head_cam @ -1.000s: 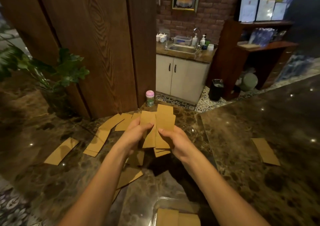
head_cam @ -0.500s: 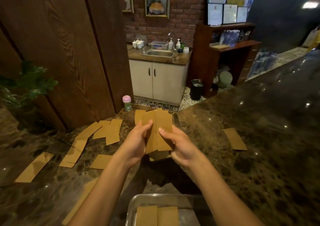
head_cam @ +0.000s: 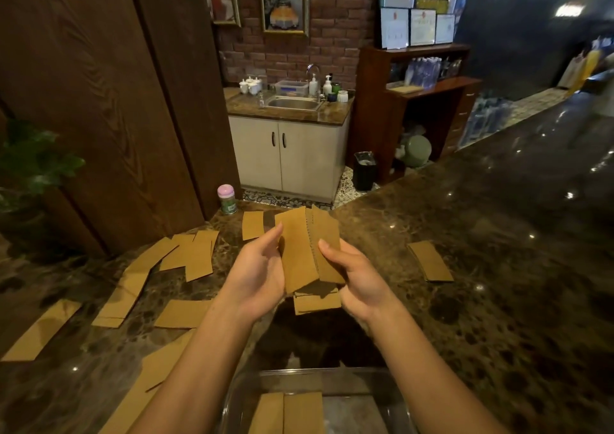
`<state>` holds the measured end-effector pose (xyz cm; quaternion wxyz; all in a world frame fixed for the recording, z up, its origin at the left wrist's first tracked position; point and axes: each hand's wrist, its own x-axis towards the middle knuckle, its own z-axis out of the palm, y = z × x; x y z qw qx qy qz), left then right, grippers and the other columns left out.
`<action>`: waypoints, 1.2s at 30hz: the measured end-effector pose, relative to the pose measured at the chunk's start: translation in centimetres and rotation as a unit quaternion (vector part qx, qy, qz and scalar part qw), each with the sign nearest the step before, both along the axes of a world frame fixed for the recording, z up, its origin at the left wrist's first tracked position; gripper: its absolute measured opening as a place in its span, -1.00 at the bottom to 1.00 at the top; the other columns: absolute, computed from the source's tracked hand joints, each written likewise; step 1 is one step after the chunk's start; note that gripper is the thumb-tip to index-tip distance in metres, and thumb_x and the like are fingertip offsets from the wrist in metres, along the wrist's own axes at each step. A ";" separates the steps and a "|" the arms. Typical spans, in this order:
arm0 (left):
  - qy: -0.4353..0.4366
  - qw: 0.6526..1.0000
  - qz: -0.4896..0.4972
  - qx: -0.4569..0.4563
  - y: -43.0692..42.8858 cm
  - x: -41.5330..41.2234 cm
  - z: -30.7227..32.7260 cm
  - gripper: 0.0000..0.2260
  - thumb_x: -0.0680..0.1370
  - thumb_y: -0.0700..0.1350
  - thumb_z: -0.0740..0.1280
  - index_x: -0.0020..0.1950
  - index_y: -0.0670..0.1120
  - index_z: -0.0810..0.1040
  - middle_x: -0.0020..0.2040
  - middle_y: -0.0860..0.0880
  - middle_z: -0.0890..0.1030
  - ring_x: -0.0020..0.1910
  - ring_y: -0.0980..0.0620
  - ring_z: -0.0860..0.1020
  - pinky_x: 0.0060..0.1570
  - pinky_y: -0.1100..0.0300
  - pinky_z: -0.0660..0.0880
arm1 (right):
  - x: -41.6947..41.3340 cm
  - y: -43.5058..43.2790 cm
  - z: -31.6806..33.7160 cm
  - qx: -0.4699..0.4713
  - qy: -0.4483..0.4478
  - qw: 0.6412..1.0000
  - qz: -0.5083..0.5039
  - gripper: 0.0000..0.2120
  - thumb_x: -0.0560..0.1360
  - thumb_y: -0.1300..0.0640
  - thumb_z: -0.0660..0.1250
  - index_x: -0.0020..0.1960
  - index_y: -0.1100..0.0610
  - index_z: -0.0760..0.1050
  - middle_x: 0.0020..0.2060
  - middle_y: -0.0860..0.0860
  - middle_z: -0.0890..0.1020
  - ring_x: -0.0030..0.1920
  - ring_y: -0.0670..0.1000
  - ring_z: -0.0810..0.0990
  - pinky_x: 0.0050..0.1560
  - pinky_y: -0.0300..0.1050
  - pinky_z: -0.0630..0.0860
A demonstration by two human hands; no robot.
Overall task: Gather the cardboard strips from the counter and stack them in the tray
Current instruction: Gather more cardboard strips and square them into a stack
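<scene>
A bundle of brown cardboard strips (head_cam: pixel 300 251) stands on edge above the dark marble counter (head_cam: pixel 498 300). My left hand (head_cam: pixel 255 277) grips its left side and my right hand (head_cam: pixel 352 277) grips its right side. Several loose strips (head_cam: pixel 196 257) lie on the counter to the left, and one strip (head_cam: pixel 430 260) lies alone to the right. A clear tray (head_cam: pixel 239 400) sits at the bottom edge between my forearms, with strips (head_cam: pixel 289 413) lying flat inside it.
A small pink-capped jar (head_cam: pixel 227 199) stands by the wooden pillar (head_cam: pixel 99 101) at the counter's far edge. A green plant (head_cam: pixel 30 164) is at the far left. Beyond the counter are a sink cabinet (head_cam: pixel 289 154) and a wooden shelf (head_cam: pixel 422 101).
Both hands have squeezed the fanned strips into a tighter bundle and turned it more upright. The view has shifted, so the tray shows more at the bottom.
</scene>
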<state>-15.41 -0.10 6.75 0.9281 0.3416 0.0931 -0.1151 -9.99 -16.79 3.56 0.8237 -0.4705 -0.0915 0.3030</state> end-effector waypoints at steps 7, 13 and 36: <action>0.017 0.986 0.102 0.131 -1.7 0.7 -1.2 -0.67 0.71 -0.03 0.16 0.48 0.04 0.41 0.38 -0.19 0.56 0.36 -0.20 0.53 0.38 -0.22 0.43 | -0.7 1.4 0.0 -0.073 -0.002 0.995 -0.066 -0.70 0.68 0.23 0.27 0.39 0.11 0.52 0.22 0.17 0.70 0.22 0.16 0.69 0.13 0.05 0.65; -0.038 0.914 0.143 0.378 -3.6 0.5 -0.9 -0.68 0.70 -0.13 0.18 0.45 0.10 0.37 0.19 0.00 0.64 0.17 -0.01 0.63 0.21 -0.10 0.58 | -1.9 2.5 0.4 -0.070 0.012 0.993 -0.098 -0.63 0.72 -0.12 0.13 0.39 -0.02 0.56 0.23 0.08 0.72 0.27 0.10 0.68 0.31 0.12 0.58; -0.075 0.995 0.046 -0.055 -2.7 -3.3 1.5 -0.66 0.60 0.28 0.22 0.08 0.04 0.55 0.18 -0.22 0.59 -0.01 -0.12 0.63 0.09 -0.04 0.52 | -8.1 -2.0 3.6 -0.322 -0.671 0.664 -0.073 -0.33 0.32 -0.25 0.62 0.33 0.02 0.60 0.51 -0.02 0.48 0.64 0.01 0.23 0.57 0.33 0.24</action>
